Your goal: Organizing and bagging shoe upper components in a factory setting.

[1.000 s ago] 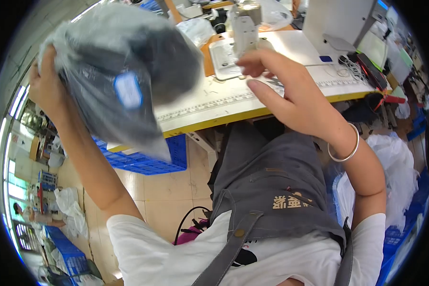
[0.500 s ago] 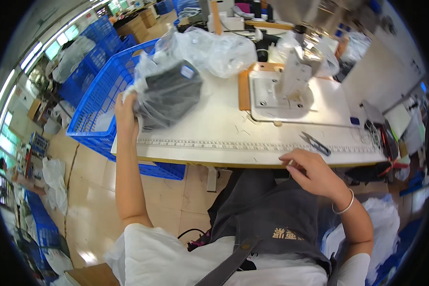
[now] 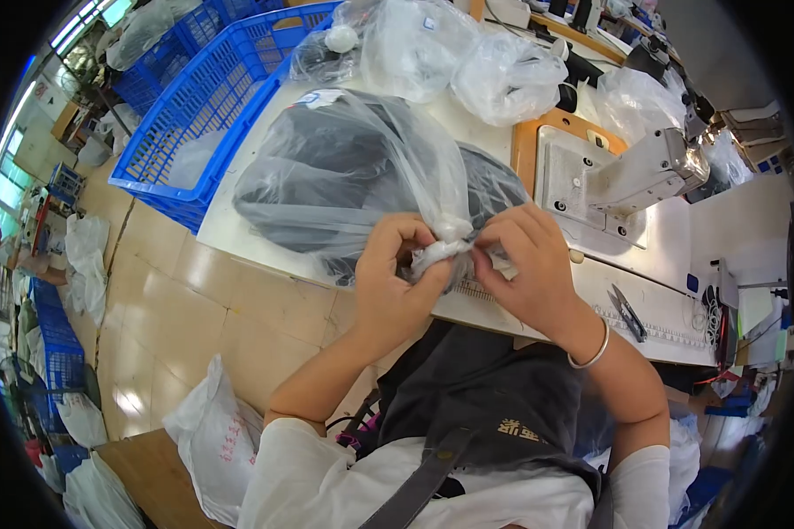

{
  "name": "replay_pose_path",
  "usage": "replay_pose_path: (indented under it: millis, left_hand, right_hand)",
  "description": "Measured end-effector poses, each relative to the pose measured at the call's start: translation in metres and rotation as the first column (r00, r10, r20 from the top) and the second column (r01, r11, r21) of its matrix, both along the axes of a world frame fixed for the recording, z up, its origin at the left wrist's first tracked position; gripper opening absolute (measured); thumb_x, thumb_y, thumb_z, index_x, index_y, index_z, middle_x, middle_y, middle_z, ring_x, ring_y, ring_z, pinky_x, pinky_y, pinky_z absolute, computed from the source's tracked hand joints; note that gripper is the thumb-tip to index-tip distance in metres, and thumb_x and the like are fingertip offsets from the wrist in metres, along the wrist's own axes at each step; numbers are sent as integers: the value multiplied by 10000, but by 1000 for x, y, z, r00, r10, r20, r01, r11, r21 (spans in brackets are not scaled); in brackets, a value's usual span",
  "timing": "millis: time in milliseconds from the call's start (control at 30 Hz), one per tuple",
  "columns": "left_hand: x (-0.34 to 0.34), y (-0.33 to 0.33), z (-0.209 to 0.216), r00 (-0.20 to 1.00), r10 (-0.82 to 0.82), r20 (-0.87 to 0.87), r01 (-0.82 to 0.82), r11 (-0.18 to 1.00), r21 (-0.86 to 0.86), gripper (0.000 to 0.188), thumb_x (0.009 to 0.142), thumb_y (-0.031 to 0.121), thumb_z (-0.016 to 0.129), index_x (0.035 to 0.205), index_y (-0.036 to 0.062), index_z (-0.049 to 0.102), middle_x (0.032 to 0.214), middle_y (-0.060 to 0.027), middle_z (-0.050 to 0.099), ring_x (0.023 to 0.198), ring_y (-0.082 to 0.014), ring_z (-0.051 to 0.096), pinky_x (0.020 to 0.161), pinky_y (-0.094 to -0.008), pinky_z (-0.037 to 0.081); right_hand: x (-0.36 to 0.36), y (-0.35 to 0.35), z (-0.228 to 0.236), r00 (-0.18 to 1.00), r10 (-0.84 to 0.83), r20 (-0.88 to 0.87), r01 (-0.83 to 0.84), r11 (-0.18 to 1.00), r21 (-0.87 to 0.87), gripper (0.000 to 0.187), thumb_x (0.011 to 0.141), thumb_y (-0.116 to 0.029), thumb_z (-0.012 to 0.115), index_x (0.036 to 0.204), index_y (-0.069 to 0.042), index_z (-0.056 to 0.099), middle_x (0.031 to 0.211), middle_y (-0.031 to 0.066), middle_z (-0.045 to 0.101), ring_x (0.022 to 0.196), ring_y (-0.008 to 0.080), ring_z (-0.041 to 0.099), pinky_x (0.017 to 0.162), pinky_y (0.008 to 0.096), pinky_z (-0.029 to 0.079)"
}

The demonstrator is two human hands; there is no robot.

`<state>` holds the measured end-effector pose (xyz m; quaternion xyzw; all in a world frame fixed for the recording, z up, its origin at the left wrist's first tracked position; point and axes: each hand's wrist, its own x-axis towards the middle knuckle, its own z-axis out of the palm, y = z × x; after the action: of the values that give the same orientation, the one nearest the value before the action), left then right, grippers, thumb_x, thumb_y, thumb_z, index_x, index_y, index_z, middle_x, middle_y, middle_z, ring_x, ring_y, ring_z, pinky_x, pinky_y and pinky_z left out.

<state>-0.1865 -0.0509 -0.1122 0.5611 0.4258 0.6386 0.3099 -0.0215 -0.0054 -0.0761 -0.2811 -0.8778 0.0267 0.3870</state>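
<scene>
A clear plastic bag (image 3: 335,189) filled with dark grey goods lies on the white tabletop in front of me. Its twisted, bunched neck (image 3: 450,236) points toward my body. My left hand (image 3: 400,271) pinches that neck from one side, thumb and forefinger closed on the plastic. From the other side my right hand (image 3: 531,269), with a bangle on the wrist, grips the same bunched plastic close to a knot-like lump. Dark goods under clear film (image 3: 494,181) also show just beyond my right hand.
A blue plastic crate (image 3: 172,167) stands against the table's left side. Right of the bag is a sewing machine (image 3: 644,176). Thread snips (image 3: 627,313) lie near a measuring tape (image 3: 670,337) along the front edge. More clear bags (image 3: 512,79) sit at the back.
The bag has come from beside the crate to the table in front of me. My right hand, earlier empty near the table edge, now joins the left at its neck. The view has shifted.
</scene>
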Motion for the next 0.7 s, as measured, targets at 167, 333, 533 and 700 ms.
replay_pose_path:
  millis: [167,333,533,700]
  left_hand:
    - [9,16,-3,997,-60,-45,59,998,-31,200,693,9,644,798,12,473,851,-46,457,713,-103,456,643,-218,392]
    - [-9,14,21,889,-415,193,450,868,-209,227,709,-4,645,908,18,539,942,-45,447,841,-123,513,760,-244,434]
    - [-21,7,50,868,-399,-297,322,906,-274,285,667,-35,661,923,19,549,965,-49,443,872,-157,528,757,-269,469]
    - [-10,7,38,831,-171,-529,151,985,-82,243,595,-25,674,784,22,528,921,-72,443,785,-163,506,661,-256,446]
  right_hand:
    - [4,5,8,1000,-20,21,20,1000,19,262,571,-60,668,802,-82,547,778,24,507,734,211,489,656,331,366]
    - [13,8,-4,998,21,-57,-19,999,26,251,583,-61,666,804,-70,547,776,32,490,749,203,485,665,328,370]
    - [9,12,3,997,61,44,-66,989,134,180,619,-113,632,755,-64,524,786,43,467,763,192,475,693,309,378]
    - [8,15,7,991,54,125,-82,971,226,115,659,-155,564,731,-77,519,783,33,470,771,180,475,732,307,382]
